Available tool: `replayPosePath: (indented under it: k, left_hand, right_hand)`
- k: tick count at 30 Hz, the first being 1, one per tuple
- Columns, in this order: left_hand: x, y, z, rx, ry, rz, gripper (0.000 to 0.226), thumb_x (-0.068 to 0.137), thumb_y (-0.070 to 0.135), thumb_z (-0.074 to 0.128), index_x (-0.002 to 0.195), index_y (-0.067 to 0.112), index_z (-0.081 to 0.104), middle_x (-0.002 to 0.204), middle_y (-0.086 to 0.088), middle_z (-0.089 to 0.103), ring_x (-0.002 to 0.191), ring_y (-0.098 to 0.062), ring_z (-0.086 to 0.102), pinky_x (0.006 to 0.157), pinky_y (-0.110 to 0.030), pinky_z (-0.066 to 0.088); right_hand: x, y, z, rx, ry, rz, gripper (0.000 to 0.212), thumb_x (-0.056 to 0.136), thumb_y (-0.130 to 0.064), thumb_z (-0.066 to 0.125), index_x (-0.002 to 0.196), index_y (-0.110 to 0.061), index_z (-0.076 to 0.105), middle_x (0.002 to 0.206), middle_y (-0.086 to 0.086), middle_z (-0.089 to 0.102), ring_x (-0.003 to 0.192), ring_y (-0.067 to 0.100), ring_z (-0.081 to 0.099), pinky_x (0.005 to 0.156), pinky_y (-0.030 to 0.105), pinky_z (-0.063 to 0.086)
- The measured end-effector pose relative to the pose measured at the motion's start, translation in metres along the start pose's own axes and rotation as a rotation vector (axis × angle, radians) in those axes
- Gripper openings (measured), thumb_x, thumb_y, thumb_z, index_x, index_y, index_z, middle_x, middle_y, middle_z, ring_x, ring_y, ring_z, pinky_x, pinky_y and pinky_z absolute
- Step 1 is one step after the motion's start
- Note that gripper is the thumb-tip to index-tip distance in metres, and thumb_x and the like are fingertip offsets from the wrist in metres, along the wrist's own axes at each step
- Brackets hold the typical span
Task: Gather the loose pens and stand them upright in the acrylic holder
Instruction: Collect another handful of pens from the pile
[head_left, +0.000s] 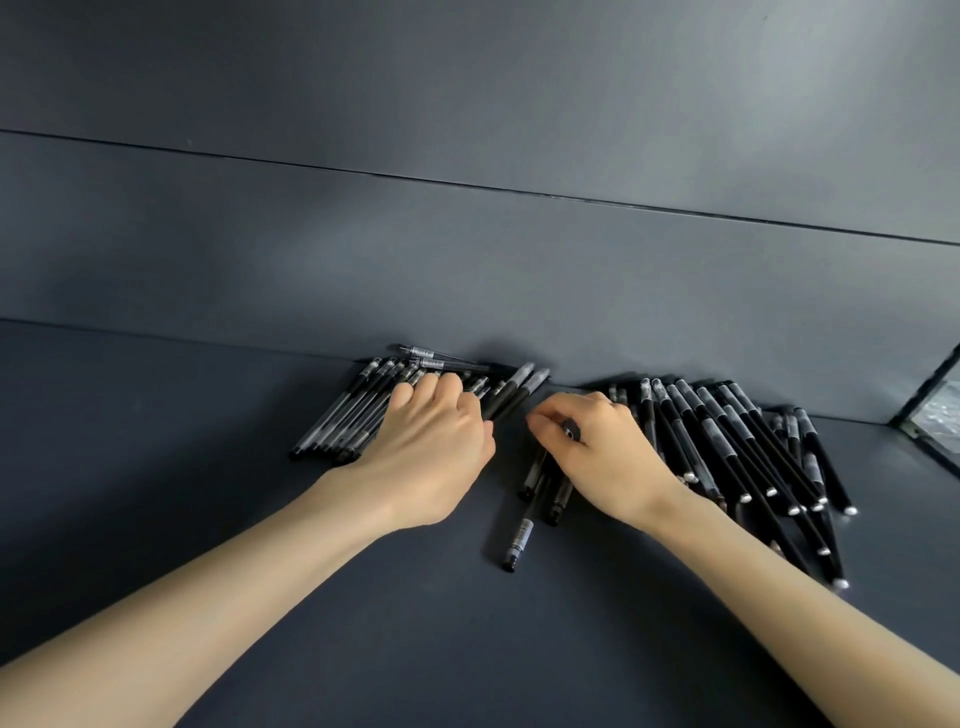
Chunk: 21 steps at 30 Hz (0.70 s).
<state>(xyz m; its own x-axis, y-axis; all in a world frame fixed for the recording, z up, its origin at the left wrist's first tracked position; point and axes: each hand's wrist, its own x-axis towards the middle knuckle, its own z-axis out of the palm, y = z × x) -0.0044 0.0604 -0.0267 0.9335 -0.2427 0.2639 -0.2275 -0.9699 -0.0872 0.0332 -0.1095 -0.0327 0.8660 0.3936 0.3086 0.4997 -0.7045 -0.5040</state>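
Right, middle pens (540, 486): a few lie on the desk (208, 467) under the right hand (597, 457). Their long axes run near-to-far and their near ends poke out below the wrist. One stray pen (519, 540) lies just nearer the person on much the same line. The right hand sits directly over them, fingers curled narrow, pinching a held pen (570, 430) whose butt end faces the camera. The left bunch (353, 415) is fanned against the back wall (467, 260), far ends leaning right. The left hand (431, 447) lies on it, fingers curled over the barrels. The right bunch (727, 441) fans just beyond the right hand, far ends leaning left, pale-tipped ends nearest. The right hand is nearer the middle pens, so it likely gathers them lengthwise. A clear-walled thing (935, 415) at the far right edge may be the acrylic holder; cannot tell. No pen stands upright yet.
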Motion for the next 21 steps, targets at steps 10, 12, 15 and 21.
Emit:
replayPosePath:
  k: [10,12,15,21]
  left_hand:
    - [-0.01,0.003,-0.008,-0.73,-0.083,0.136,0.026,0.1,0.034,0.036,0.081,0.02,0.046,0.1,0.005,0.052,0.089,-0.004,0.046,0.083,-0.025,0.037]
    - [-0.005,-0.008,-0.003,-0.649,-0.037,0.099,0.04,0.098,0.045,0.036,0.085,0.014,0.057,0.097,0.006,0.051,0.095,-0.009,0.045,0.089,-0.028,0.035]
    - [-0.001,-0.039,0.003,-0.322,-0.045,-0.001,0.053,0.095,0.054,0.022,0.116,0.021,0.058,0.125,0.008,0.048,0.122,-0.014,0.037,0.101,-0.029,0.026]
    - [-0.002,-0.037,0.015,-0.228,-0.395,-0.032,0.068,0.097,0.055,0.011,0.152,0.017,-0.001,0.158,0.003,-0.015,0.144,-0.01,-0.017,0.118,-0.035,-0.009]
  right_hand:
    - [0.014,-0.032,-0.006,1.266,-0.051,0.317,0.022,0.095,-0.028,0.05,0.09,-0.008,0.059,0.097,0.016,0.072,0.091,0.026,0.069,0.08,0.034,0.054]
    - [0.02,-0.036,-0.006,1.356,-0.001,0.343,0.022,0.098,-0.026,0.046,0.083,-0.011,0.053,0.091,0.018,0.072,0.086,0.028,0.07,0.076,0.036,0.056]
    - [0.026,-0.037,-0.006,1.393,0.12,0.346,0.024,0.1,-0.024,0.043,0.081,-0.011,0.05,0.072,0.013,0.069,0.067,0.026,0.068,0.071,0.037,0.059]
    - [0.022,-0.03,-0.003,1.313,0.203,0.383,0.02,0.101,-0.022,0.043,0.086,-0.012,0.05,0.055,-0.003,0.038,0.047,0.011,0.027,0.041,0.021,0.029]
